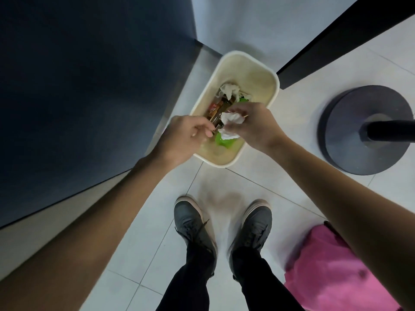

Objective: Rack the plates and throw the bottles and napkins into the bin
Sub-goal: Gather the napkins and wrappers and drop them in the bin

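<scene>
A cream bin (pixel 251 63) stands on the tiled floor in front of my feet. Inside it lie a crumpled napkin (pixel 228 89), a brown bottle (pixel 221 108) and something green (pixel 224 142). My right hand (pixel 256 124) hovers over the bin's near half with white crumpled napkins (pixel 231 118) in its fingers; one piece (pixel 228 134) hangs just below the hand. My left hand (pixel 186 138) is at the bin's left rim, fingers curled, fingertips close to the napkins and the bottle. Whether it grips anything is hidden.
A dark blue cabinet (pixel 89 86) rises on the left, a black panel (pixel 336 39) at the upper right. A round dark stand base (pixel 350 126) sits right of the bin. A pink cloth thing (pixel 332 272) lies at lower right. My shoes (pixel 195 223) stand on the tiles.
</scene>
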The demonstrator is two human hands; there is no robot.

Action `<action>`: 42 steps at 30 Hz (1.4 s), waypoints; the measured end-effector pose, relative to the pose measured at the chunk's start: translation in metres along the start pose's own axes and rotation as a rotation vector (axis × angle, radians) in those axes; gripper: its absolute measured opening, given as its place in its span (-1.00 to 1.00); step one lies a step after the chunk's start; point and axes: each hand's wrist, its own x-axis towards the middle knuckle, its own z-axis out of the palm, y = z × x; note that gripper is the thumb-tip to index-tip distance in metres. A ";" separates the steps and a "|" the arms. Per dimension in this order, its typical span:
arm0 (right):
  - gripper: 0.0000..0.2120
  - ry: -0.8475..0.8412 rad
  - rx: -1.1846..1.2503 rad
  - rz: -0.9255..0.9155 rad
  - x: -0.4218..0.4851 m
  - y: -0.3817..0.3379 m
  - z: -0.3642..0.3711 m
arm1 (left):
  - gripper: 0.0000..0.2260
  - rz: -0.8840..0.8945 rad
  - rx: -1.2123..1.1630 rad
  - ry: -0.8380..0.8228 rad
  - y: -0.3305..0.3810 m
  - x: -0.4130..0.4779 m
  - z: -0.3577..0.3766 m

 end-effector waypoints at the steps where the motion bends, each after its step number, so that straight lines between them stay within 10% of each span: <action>1: -0.63 -0.013 -0.048 -0.012 0.005 -0.001 0.006 | -0.78 -0.025 -0.106 0.105 -0.003 -0.008 -0.002; 7: -0.60 -0.242 -0.192 0.027 0.026 0.002 0.055 | -0.72 -0.226 -0.361 0.406 -0.030 -0.042 0.001; 18: -0.75 -0.508 -0.500 0.074 0.048 0.010 0.110 | -0.56 -0.025 0.033 0.267 -0.061 -0.050 0.027; 42: -0.79 -0.179 -0.065 -0.066 -0.135 -0.104 -0.031 | -0.78 -0.360 -0.350 0.271 0.082 -0.145 -0.032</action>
